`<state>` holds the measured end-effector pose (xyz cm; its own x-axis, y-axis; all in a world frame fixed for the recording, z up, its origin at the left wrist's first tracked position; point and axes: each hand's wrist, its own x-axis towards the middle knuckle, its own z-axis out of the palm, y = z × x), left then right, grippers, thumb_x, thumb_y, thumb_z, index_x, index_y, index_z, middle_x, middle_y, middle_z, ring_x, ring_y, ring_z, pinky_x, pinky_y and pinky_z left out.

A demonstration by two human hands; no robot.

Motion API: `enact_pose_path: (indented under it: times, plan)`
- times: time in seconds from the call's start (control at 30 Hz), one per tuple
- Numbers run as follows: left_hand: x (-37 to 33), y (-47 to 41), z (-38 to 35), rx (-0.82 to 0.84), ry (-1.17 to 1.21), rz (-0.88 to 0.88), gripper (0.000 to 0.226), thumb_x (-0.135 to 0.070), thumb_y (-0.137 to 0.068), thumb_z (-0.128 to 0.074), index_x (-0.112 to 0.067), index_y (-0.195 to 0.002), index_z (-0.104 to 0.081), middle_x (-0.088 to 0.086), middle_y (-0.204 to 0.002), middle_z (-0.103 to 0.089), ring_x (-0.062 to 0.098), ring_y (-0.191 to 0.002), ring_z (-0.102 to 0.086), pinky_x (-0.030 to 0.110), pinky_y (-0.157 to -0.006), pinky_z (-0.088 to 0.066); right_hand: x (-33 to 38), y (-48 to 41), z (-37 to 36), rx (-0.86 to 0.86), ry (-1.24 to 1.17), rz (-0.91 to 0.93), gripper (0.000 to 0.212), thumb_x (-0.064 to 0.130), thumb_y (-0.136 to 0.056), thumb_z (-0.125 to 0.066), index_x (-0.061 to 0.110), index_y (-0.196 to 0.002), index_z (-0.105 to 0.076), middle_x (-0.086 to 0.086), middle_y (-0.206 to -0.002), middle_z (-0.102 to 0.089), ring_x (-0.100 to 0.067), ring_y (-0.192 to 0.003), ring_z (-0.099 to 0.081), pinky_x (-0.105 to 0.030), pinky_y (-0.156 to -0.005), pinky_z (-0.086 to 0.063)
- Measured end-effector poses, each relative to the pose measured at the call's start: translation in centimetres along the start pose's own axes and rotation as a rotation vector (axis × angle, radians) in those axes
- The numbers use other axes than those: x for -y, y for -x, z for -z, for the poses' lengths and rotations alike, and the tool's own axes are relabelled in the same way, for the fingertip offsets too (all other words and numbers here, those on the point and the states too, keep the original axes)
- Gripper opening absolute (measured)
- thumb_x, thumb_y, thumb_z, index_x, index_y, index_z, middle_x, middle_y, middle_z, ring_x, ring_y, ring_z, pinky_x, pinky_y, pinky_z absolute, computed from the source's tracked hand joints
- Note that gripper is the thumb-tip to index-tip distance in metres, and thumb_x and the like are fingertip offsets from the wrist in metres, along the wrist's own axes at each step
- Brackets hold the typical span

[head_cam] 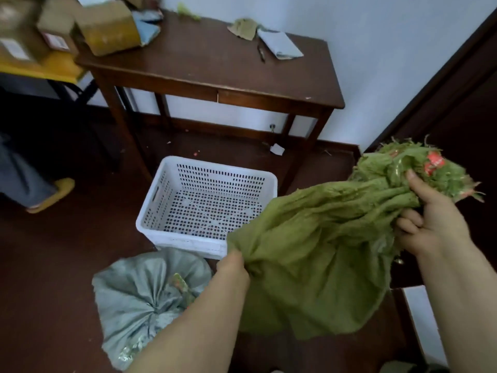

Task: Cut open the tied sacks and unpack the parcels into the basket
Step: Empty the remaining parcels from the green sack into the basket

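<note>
Beside the basket (188, 242), the green sack (309, 251) spans both grips: left hand (232, 267) pinching, right hand (433, 219) clenching it.

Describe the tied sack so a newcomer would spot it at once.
Start at the dark wooden table against the wall; on the floor before it sits a white perforated basket. Just nearer the camera, by the basket's near left corner, lies the grey sack. Unlike the limp green sack held up beside it, it is bulging and knotted shut.

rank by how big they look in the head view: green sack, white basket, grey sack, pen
1. green sack (nearest the camera)
2. white basket and grey sack: too alike, left arm covers the sack partly
3. pen
</note>
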<state>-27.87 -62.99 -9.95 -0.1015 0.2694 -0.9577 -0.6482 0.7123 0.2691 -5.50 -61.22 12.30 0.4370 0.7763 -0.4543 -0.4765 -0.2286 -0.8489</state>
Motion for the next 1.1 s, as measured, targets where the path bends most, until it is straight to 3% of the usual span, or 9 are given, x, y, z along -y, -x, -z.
enact_pose_path:
  times: [0.2, 0.37, 0.47, 0.57, 0.73, 0.8, 0.93, 1.03, 1.1]
  plan:
    - [-11.6, 10.0, -1.8, -0.014, 0.172, -0.31, 0.029, -0.025, -0.094, -0.044, -0.003, -0.108, -0.058, 0.012, -0.106, -0.063, 0.03, -0.098, -0.062, 0.046, -0.091, -0.052, 0.9, -2.7, -6.0, -0.155, -0.004, 0.031, 0.029, 0.023, -0.071, -0.081, 0.022, -0.071, -0.052, 0.011, -0.055, -0.06, -0.001, -0.027, -0.025, -0.016, -0.027, -0.016]
    - [-19.6, 10.5, -1.1, -0.154, 0.177, -0.484, 0.011, -0.022, -0.089, -0.051, -0.015, -0.098, -0.05, 0.001, -0.082, -0.054, 0.027, -0.086, -0.055, 0.04, -0.091, -0.05, -2.4, -6.1, -12.0, -0.138, 0.004, -0.071, 0.03, 0.019, -0.069, -0.083, 0.019, -0.075, -0.054, 0.005, -0.06, -0.061, -0.002, -0.026, -0.027, -0.013, -0.028, -0.017]
    - [-23.5, 10.0, -0.7, -0.258, 0.207, -0.564, 0.014, -0.027, -0.088, -0.052, -0.017, -0.098, -0.049, 0.004, -0.091, -0.055, 0.029, -0.092, -0.056, 0.04, -0.095, -0.047, -5.1, -9.2, -15.7, -0.103, 0.082, -0.157, 0.03, 0.019, -0.07, -0.083, 0.018, -0.072, -0.052, 0.004, -0.058, -0.057, -0.002, -0.025, -0.027, -0.013, -0.027, -0.017]
    - [-27.2, 8.1, -0.4, -0.413, 0.231, -0.59, 0.038, -0.032, -0.088, -0.051, -0.006, -0.115, -0.056, 0.01, -0.108, -0.06, 0.033, -0.099, -0.058, 0.042, -0.097, -0.046, -8.1, -12.6, -19.1, -0.103, 0.164, -0.219, 0.029, 0.015, -0.07, -0.082, 0.014, -0.076, -0.054, 0.0, -0.068, -0.056, -0.002, -0.026, -0.029, -0.014, -0.029, -0.02]
    - [-31.7, 4.7, -0.3, -0.63, 0.317, -0.661, 0.039, -0.026, -0.092, -0.048, -0.004, -0.123, -0.055, 0.009, -0.111, -0.058, 0.027, -0.098, -0.054, 0.035, -0.091, -0.042, -14.3, -17.6, -22.8, -0.051, 0.288, -0.411, 0.025, 0.011, -0.073, -0.081, 0.008, -0.084, -0.059, -0.005, -0.066, -0.054, -0.005, -0.025, -0.031, -0.013, -0.029, -0.021]
    - [-32.8, 2.9, -0.3, -0.697, 0.293, -0.675, 0.031, -0.025, -0.092, -0.047, -0.004, -0.114, -0.057, 0.01, -0.102, -0.057, 0.031, -0.101, -0.055, 0.038, -0.091, -0.043, -16.8, -19.6, -23.9, -0.056, 0.309, -0.469, 0.04, 0.011, -0.07, -0.083, 0.012, -0.103, -0.06, -0.004, -0.065, -0.053, -0.008, -0.034, -0.027, -0.016, -0.031, -0.023]
    - [-34.2, -1.3, 0.0, -0.764, 0.176, -0.633, 0.028, -0.026, -0.092, -0.049, -0.011, -0.068, -0.046, 0.002, -0.069, -0.045, 0.027, -0.068, -0.048, 0.035, -0.073, -0.037, -22.0, -23.0, -25.7, -0.037, 0.406, -0.61, 0.038, 0.013, -0.075, -0.078, 0.011, -0.105, -0.056, -0.002, -0.069, -0.047, -0.01, -0.041, -0.025, -0.019, -0.032, -0.024]
    - [-34.5, -6.2, 0.7, -0.768, 0.138, -0.563, 0.027, -0.033, -0.088, -0.058, -0.011, -0.073, -0.053, 0.005, -0.074, -0.053, 0.029, -0.079, -0.057, 0.039, -0.078, -0.05, -26.4, -25.7, -25.9, 0.016, 0.446, -0.693, 0.046, 0.019, -0.072, -0.081, 0.008, -0.113, -0.063, 0.0, -0.063, -0.046, -0.009, -0.033, -0.027, -0.019, -0.031, -0.024]
    - [-34.3, -9.5, 0.8, -0.792, 0.117, -0.541, 0.028, -0.035, -0.089, -0.057, -0.012, -0.074, -0.051, 0.006, -0.076, -0.052, 0.028, -0.082, -0.056, 0.039, -0.08, -0.049, -28.8, -27.4, -25.9, 0.057, 0.462, -0.731, 0.048, 0.024, -0.068, -0.084, 0.013, -0.111, -0.066, 0.002, -0.073, -0.059, -0.009, -0.036, -0.028, -0.02, -0.032, -0.025]
